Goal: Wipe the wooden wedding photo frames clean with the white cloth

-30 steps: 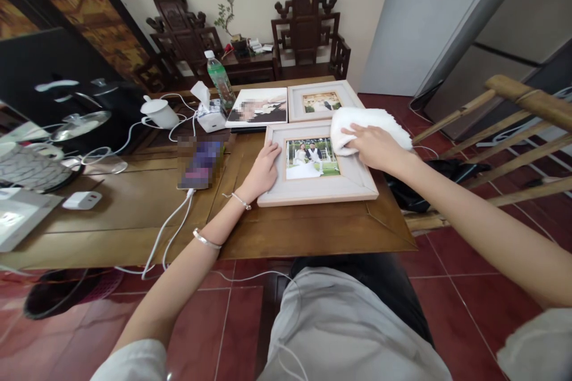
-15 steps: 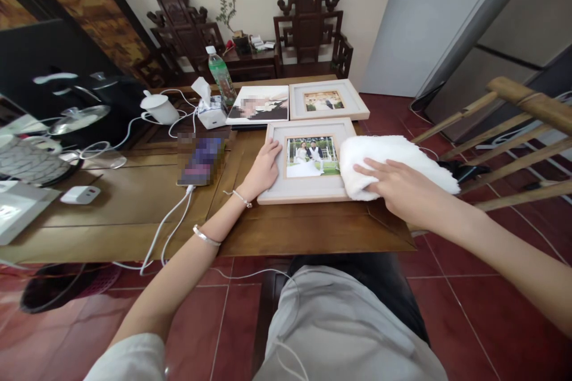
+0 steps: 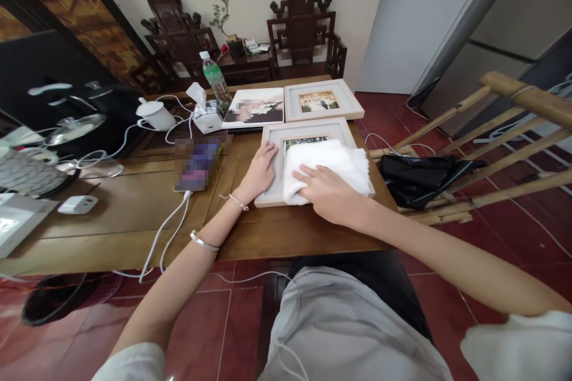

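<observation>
A picture frame [image 3: 313, 128] with a pale wooden border lies flat near the table's front edge. My left hand [image 3: 259, 175] grips its left side, fingers over the border. A fluffy white cloth [image 3: 342, 158] is spread across the middle and right of the frame, covering most of the photo inside. My right hand [image 3: 330, 191] is pressed on the cloth, holding it against the frame. Behind lie a second framed photo [image 3: 355, 108] and, to its left, a photo panel [image 3: 268, 101] with a white upper part.
Left on the wooden table [image 3: 125, 205] are a phone [image 3: 199, 164] on a white cable, a charger [image 3: 77, 204], a tissue box [image 3: 208, 116], a green-labelled bottle [image 3: 215, 80] and a lidded white cup [image 3: 155, 114]. A bamboo chair [image 3: 513, 98] holding a black bag [image 3: 417, 175] stands right.
My right hand has slid the white cloth leftward from the frame's right edge over the photo. My left hand keeps its hold on the left side.
</observation>
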`<state>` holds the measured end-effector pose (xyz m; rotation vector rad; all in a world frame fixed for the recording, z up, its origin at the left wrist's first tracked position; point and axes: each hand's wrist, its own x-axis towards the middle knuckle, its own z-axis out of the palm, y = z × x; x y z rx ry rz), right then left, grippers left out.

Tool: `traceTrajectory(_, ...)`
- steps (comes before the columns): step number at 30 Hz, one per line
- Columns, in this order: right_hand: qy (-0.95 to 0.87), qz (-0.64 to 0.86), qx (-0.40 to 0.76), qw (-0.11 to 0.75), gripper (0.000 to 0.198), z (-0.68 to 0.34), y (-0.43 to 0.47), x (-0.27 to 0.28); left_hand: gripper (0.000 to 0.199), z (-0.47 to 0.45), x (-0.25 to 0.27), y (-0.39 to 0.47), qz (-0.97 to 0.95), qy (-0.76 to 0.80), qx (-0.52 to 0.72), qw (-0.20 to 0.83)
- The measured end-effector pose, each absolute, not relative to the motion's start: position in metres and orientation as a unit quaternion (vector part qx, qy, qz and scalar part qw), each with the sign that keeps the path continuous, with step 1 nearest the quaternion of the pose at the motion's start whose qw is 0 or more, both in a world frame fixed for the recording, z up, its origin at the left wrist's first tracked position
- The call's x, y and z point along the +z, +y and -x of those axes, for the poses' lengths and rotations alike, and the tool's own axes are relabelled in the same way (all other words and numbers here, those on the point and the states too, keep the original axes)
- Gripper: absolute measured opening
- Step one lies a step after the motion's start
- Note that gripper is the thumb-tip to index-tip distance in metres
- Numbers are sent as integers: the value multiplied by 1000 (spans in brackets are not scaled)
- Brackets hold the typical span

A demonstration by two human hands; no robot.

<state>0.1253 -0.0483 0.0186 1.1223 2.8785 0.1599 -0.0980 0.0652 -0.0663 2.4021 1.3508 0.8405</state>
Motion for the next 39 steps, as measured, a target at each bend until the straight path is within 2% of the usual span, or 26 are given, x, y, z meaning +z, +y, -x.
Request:
traceTrajectory(5, 930, -363, 55, 16, 38, -117, -51, 17, 60, 100, -66, 65, -830, 463, 284, 126)
traceTrajectory(15, 872, -473, 123, 38, 42, -205, -98, 33, 60, 100, -73, 71, -832, 459, 287, 122)
traceTrajectory(22, 849, -513, 119, 37, 53, -234, -81, 28, 58, 102, -77, 73, -835, 450, 297, 113)
traceTrajectory(29, 861, -493, 117, 34, 50, -213, -85, 22, 59, 100, -75, 72, -833, 451, 300, 112)
traceTrajectory(34, 883, -464, 73, 16, 45, -172, -94, 22, 59, 100, -76, 73, -831, 452, 304, 113)
traceTrajectory(39, 906, -421, 36, 16, 41, -127, -78, 19, 48, 95, -66, 66, -812, 472, 308, 151)
